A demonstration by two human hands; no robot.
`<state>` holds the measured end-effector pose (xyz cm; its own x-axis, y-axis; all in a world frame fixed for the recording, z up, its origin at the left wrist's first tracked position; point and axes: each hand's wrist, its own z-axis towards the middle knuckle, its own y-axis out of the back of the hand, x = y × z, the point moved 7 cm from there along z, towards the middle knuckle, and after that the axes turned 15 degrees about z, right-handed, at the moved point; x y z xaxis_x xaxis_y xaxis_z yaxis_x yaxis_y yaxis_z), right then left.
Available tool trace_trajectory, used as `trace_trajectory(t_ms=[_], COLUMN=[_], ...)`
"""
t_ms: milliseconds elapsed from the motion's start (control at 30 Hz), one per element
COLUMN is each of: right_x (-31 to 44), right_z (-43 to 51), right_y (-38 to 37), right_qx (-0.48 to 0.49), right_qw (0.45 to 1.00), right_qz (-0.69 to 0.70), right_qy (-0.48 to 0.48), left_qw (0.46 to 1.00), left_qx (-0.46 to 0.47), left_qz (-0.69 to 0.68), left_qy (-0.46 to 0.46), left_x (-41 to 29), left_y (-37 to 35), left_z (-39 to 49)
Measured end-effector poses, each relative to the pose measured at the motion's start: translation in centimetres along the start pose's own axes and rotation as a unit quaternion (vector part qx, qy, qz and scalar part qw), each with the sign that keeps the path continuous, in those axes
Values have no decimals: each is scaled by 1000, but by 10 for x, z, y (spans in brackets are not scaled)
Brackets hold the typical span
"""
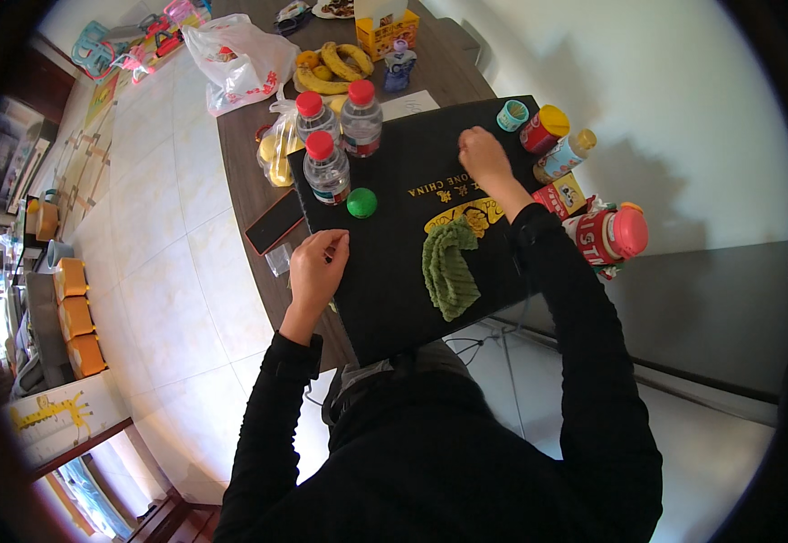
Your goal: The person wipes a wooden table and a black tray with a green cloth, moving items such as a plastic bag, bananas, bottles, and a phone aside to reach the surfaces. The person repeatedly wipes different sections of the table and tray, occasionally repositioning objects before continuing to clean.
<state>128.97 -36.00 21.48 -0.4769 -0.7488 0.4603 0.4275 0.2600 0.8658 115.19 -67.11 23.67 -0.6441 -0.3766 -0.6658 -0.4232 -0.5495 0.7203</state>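
My left hand (pixel 318 266) is at the left edge of a flat black box (pixel 394 285), its fingers curled and thumb near the fingertips. Nothing shows in it. Above the far right part of the box is my right hand (pixel 485 157), fingers bent inward; whether it holds a small thing is hidden. A green ball (pixel 362 203) rests on the box beside a red-capped plastic bottle (pixel 327 173). Two more such bottles, one at the back (pixel 361 122) and one to its left (pixel 311 112), stand close behind. A folded green cloth (pixel 449 275) lies on the near part.
Along the right are a toothpick holder (pixel 513 116), a red yellow-lidded container (pixel 544 129), a yellow-capped bottle (pixel 565 156), a small box (pixel 562 195) and a red-lidded jar (pixel 611 234). A phone (pixel 275 222) lies left on the wooden table (pixel 248 159). Bananas (pixel 340 64) sit farther back.
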Motion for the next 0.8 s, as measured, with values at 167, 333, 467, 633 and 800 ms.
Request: trace_trajectory(t_ms=[167,333,467,633,800], right_x=[58,88,85,22,-39], right_z=[-1,-14,-12,-24,-52], right_y=[-47,-70,-69,0,33], right_qx=[119,164,113,7,96], right_qw=[972,910,916,998,940], right_qz=[200,379,384,10,-160], right_qy=[-19,-35,-19,-69,-286], left_qw=[1000,998,991,971,929], left_qx=[5,44,114,71,144], left_qz=[3,1,44,105,221], left_qy=[-28,-36,-55,-203,-260], left_x=[-3,-10,-19,-40,-43], left_y=[-5,-14,-29,-38,-73], left_z=[0,4,9,14,16])
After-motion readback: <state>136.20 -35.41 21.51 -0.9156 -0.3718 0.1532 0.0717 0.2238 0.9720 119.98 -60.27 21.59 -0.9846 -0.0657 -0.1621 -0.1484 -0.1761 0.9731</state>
